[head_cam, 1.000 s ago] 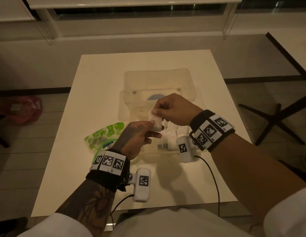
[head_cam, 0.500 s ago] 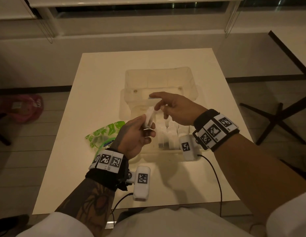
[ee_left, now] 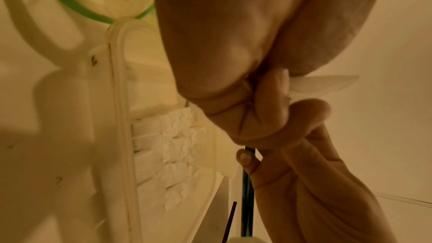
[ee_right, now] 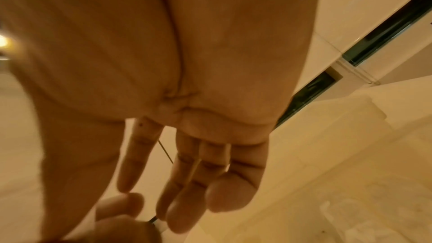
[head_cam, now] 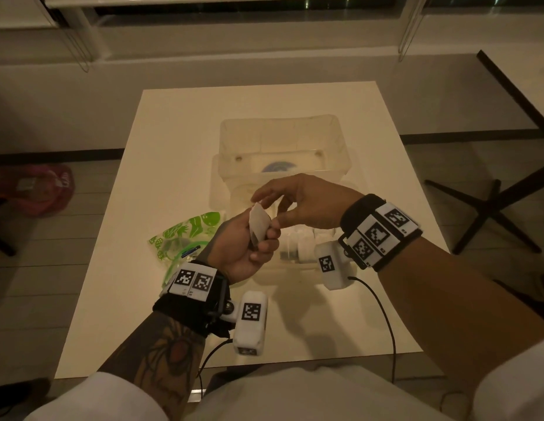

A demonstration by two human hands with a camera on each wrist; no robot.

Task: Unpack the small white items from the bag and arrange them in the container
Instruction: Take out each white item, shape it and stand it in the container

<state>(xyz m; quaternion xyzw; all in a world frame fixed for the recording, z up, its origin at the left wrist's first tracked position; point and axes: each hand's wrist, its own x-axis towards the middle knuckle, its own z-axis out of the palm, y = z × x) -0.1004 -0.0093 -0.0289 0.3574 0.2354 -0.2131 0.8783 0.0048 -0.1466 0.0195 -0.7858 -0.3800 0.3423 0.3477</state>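
My left hand (head_cam: 264, 238) pinches a small flat white item (head_cam: 259, 221) and holds it tilted above the near end of the clear container (head_cam: 282, 138). My right hand (head_cam: 266, 208) hovers at the item's top with straight, spread fingers (ee_right: 187, 173), its thumb beside the item's edge. In the left wrist view the item (ee_left: 327, 84) sticks out past the curled left fingers. Several white items (head_cam: 304, 244) stand in a row in the container's near part, also visible as white items (ee_left: 177, 147) inside the rim (ee_left: 121, 99). The clear bag with green print (head_cam: 185, 235) lies left of the container.
The container and bag sit on a white table (head_cam: 173, 132) with floor on both sides. A black chair base (head_cam: 489, 208) stands at the right, and a pink object (head_cam: 43, 189) lies on the floor at the left. Camera cables hang off the table's near edge.
A second ago both hands gripped the white item. The right hand has since let go and straightened its fingers, and the left hand has turned the item more upright.
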